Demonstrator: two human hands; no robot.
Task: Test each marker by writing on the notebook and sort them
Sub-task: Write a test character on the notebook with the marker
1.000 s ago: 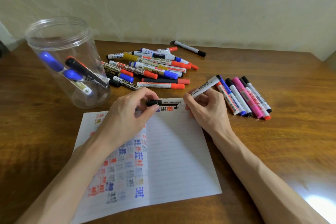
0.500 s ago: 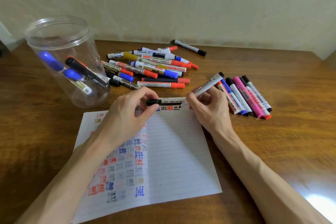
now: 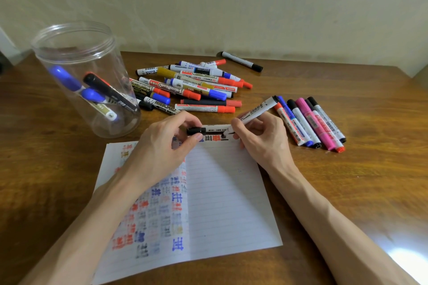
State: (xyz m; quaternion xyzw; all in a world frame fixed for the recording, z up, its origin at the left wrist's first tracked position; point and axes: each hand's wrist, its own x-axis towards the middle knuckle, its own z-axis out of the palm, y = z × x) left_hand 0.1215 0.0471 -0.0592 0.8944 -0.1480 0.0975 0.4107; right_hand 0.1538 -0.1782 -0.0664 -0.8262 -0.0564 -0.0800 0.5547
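Note:
A lined notebook page lies on the wooden table, its left part covered with red, blue and black test marks. My right hand grips a white marker with a black end, tip down on the page's top edge beside fresh marks. My left hand pinches the black cap end of a second white marker that lies across the top of the page. A pile of unsorted markers sits behind the page. A sorted row of markers lies to the right.
A clear plastic jar at the left holds blue and black markers. One black-capped marker lies alone near the wall. The wall runs along the table's far edge. Light glares on the table at the bottom right.
My right hand has shifted slightly, and the far end of its marker has swung a little to the right while the tip stays at the page's top. My left hand has barely moved.

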